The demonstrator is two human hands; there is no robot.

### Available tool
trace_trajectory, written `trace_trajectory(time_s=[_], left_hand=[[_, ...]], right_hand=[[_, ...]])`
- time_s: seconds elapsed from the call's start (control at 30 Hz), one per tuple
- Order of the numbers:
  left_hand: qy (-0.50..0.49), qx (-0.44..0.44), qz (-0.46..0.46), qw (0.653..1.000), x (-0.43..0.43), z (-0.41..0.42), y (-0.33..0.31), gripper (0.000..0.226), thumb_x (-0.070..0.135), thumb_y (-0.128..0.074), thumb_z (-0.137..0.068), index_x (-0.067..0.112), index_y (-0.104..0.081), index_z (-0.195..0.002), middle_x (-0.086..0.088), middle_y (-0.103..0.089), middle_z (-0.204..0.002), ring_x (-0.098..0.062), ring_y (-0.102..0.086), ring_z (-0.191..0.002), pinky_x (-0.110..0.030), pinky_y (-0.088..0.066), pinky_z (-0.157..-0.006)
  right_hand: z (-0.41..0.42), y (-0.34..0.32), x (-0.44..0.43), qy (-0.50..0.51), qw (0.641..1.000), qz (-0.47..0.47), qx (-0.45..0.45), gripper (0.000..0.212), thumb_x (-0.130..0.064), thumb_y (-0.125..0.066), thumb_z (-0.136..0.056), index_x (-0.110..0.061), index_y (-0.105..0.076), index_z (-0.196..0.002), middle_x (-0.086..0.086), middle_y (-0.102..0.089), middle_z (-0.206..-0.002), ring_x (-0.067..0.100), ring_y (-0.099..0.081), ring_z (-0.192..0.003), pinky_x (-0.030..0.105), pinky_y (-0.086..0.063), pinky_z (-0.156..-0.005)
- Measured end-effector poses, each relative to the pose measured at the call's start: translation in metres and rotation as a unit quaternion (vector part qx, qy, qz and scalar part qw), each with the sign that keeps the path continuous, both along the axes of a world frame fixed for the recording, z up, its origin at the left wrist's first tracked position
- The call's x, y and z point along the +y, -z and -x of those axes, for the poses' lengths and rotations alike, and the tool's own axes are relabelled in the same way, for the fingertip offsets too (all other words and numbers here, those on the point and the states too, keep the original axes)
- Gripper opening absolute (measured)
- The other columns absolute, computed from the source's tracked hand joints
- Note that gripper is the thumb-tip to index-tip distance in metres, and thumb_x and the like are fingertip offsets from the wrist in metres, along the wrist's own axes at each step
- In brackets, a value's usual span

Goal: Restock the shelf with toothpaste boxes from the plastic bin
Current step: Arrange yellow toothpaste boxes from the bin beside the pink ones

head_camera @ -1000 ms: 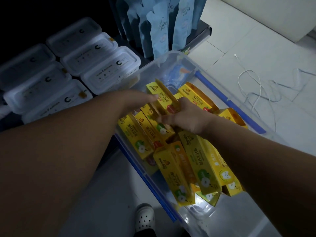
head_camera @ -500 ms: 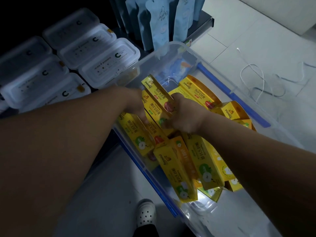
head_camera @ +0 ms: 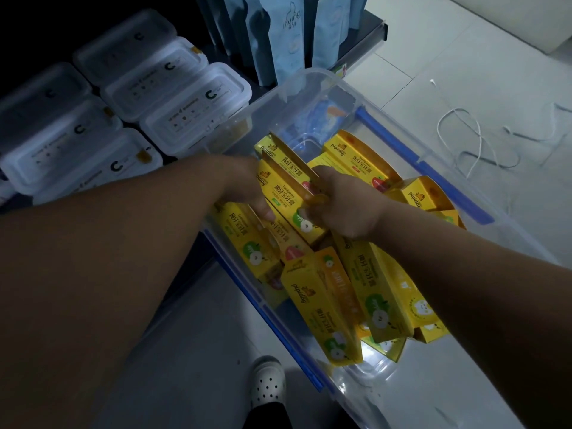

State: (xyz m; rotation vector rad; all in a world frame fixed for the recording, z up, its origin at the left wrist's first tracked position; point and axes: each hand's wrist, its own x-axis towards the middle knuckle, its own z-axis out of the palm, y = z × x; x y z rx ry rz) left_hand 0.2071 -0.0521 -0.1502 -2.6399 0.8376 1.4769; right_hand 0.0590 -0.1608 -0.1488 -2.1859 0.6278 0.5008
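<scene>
A clear plastic bin (head_camera: 312,78) with blue side clips stands on the floor and holds several yellow toothpaste boxes (head_camera: 380,292) lying loose. Both hands are inside it. Between them is a small stack of toothpaste boxes (head_camera: 284,184). My left hand (head_camera: 247,187) grips the stack's left side, thumb down on the front. My right hand (head_camera: 340,202) grips the right end, fingers curled round it. The stack is tilted and raised slightly above the other boxes.
A low dark shelf (head_camera: 368,26) at the back carries white lidded plastic containers (head_camera: 185,97) on the left and light blue pouches (head_camera: 288,35) standing upright. A white cable (head_camera: 464,134) lies on the tiled floor at right. My white shoe (head_camera: 267,385) is below.
Both hands have closed in on the stacked boxes and drawn them together. The view has shifted a little closer to the bin.
</scene>
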Motion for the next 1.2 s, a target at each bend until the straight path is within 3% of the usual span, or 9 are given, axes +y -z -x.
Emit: trace_trajectory(time_s=[0.13, 0.27, 0.4, 0.5, 0.6, 0.67, 0.8, 0.93, 1.2], left_hand=[[-0.021, 0.009, 0.012, 1.000, -0.003, 0.002, -0.002, 0.076, 0.029, -0.085, -0.068, 0.019, -0.041, -0.129, -0.003, -0.054, -0.128, -0.027, -0.051, -0.118, -0.042, -0.042, -0.095], [-0.063, 0.040, 0.035, 0.997, 0.000, 0.001, 0.000, 0.050, 0.023, -0.083, -0.072, 0.029, -0.044, -0.103, -0.003, -0.056, -0.127, -0.022, -0.051, -0.103, -0.040, -0.041, -0.095], [-0.087, 0.014, 0.022, 0.996, 0.003, -0.003, 0.001, 0.082, 0.035, -0.089, -0.058, 0.020, -0.051, -0.129, -0.005, -0.060, -0.126, -0.030, -0.056, -0.113, -0.050, -0.042, -0.100], [-0.075, 0.030, 0.008, 0.997, 0.004, -0.004, 0.001, 0.071, 0.038, -0.089, -0.057, 0.022, -0.061, -0.120, -0.001, -0.064, -0.120, -0.027, -0.058, -0.109, -0.048, -0.043, -0.098], [-0.063, 0.024, -0.006, 0.998, 0.007, -0.003, -0.003, 0.074, 0.037, -0.087, -0.063, 0.019, -0.057, -0.129, -0.004, -0.053, -0.139, -0.029, -0.051, -0.122, -0.050, -0.042, -0.102], [-0.040, 0.004, -0.032, 0.999, 0.006, 0.000, -0.004, 0.082, 0.045, -0.081, -0.069, 0.014, -0.049, -0.138, -0.008, -0.048, -0.143, -0.029, -0.046, -0.128, -0.049, -0.041, -0.104], [0.011, 0.015, -0.037, 0.999, -0.002, 0.014, -0.009, 0.064, 0.038, -0.071, -0.083, 0.017, -0.047, -0.139, -0.009, -0.048, -0.138, -0.027, -0.050, -0.121, -0.042, -0.044, -0.099], [0.041, 0.019, -0.054, 0.998, -0.002, 0.016, -0.005, 0.078, 0.054, -0.061, -0.084, 0.016, -0.034, -0.147, -0.011, -0.024, -0.156, -0.031, -0.034, -0.136, -0.046, -0.038, -0.106], [-0.017, -0.004, -0.034, 0.999, 0.004, 0.027, 0.013, 0.081, 0.067, -0.036, -0.091, 0.015, -0.025, -0.151, -0.009, -0.019, -0.159, -0.029, -0.024, -0.144, -0.046, -0.027, -0.114]], right_hand=[[0.010, 0.003, -0.003, 0.020, 0.999, -0.022, -0.018, 0.054, -0.028, -0.062, -0.092, -0.024, -0.036, -0.139, -0.004, -0.059, -0.121, 0.014, -0.055, -0.103, 0.032, -0.048, -0.085], [0.016, 0.005, -0.010, 0.054, 0.996, -0.061, -0.040, 0.054, -0.027, -0.064, -0.092, -0.027, -0.038, -0.139, -0.008, -0.061, -0.118, 0.014, -0.059, -0.107, 0.036, -0.051, -0.091], [0.020, 0.003, -0.016, 0.084, 0.991, -0.091, -0.058, 0.050, -0.023, -0.064, -0.091, -0.029, -0.042, -0.136, -0.011, -0.063, -0.112, 0.009, -0.063, -0.100, 0.033, -0.054, -0.087], [0.022, 0.000, -0.019, 0.093, 0.990, -0.086, -0.062, 0.053, -0.023, -0.064, -0.091, -0.030, -0.040, -0.138, -0.011, -0.062, -0.114, 0.010, -0.062, -0.100, 0.032, -0.053, -0.086], [0.025, -0.005, -0.021, 0.125, 0.987, -0.081, -0.065, 0.055, -0.023, -0.062, -0.093, -0.029, -0.037, -0.142, -0.013, -0.057, -0.113, 0.012, -0.061, -0.100, 0.031, -0.053, -0.084], [0.027, -0.006, -0.021, 0.145, 0.984, -0.079, -0.067, 0.056, -0.024, -0.061, -0.094, -0.029, -0.035, -0.143, -0.013, -0.055, -0.116, 0.014, -0.060, -0.104, 0.035, -0.053, -0.086], [0.029, -0.003, -0.013, 0.155, 0.984, -0.063, -0.063, 0.059, -0.024, -0.060, -0.095, -0.029, -0.031, -0.146, -0.006, -0.058, -0.127, 0.016, -0.060, -0.104, 0.029, -0.052, -0.076], [0.030, -0.001, -0.009, 0.185, 0.980, -0.049, -0.060, 0.061, -0.027, -0.064, -0.091, -0.034, -0.033, -0.144, -0.006, -0.060, -0.126, 0.021, -0.061, -0.107, 0.040, -0.055, -0.084], [0.035, -0.001, -0.009, 0.203, 0.978, -0.029, -0.048, 0.058, -0.032, -0.064, -0.090, -0.035, -0.036, -0.141, -0.003, -0.063, -0.121, 0.022, -0.062, -0.104, 0.046, -0.054, -0.087]])
